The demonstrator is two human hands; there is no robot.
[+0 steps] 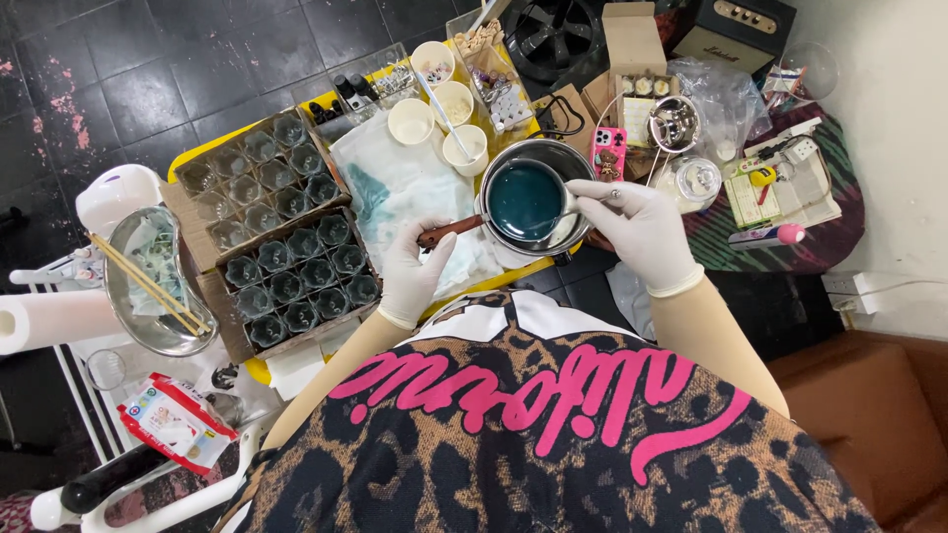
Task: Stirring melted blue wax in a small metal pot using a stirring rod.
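A metal pot (551, 158) holds dark teal liquid (524, 198) and stands on the yellow table (188, 158). My left hand (413, 268), in a white glove, grips the pot's brown wooden handle (452, 230). My right hand (640, 225), also gloved, holds a metal spoon (585, 200) whose bowl dips into the liquid at the pot's right side. A white cloth (405, 188) stained teal lies left of the pot.
Two cardboard trays of small glass jars (276, 232) fill the table's left side. Several white cups (434, 99) stand behind the cloth. A pink phone (608, 150), small metal bowl (675, 122) and glass jar (691, 182) sit right of the pot. A steel bowl with sticks (148, 281) is at left.
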